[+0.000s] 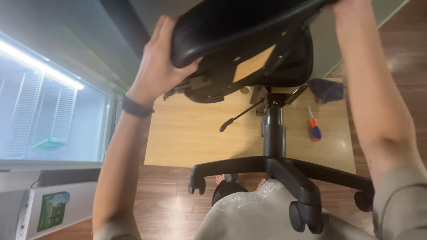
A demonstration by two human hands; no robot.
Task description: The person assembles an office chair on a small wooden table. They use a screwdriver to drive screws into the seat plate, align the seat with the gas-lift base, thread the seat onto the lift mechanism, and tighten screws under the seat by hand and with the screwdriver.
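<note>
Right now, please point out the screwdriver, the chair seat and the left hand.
screwdriver [315,129]: head view, on its orange and blue handle.
chair seat [213,26]: head view, on its black cushion edge.
left hand [158,66]: head view, back of hand.

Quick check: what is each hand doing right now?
Left hand: closed on the office chair seat edge.
Right hand: at the seat's far side, mostly out of frame; grip cannot be told.

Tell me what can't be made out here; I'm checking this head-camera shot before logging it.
- Right hand: cut off by the top edge of the head view; its fingers and grip are unseen.
- Chair seat: its far part runs past the top edge.
- Left hand: fingertips hidden behind the seat rim.
- Screwdriver: tip too small to tell.
- Dark cloth: blurred, kind unclear.
</note>
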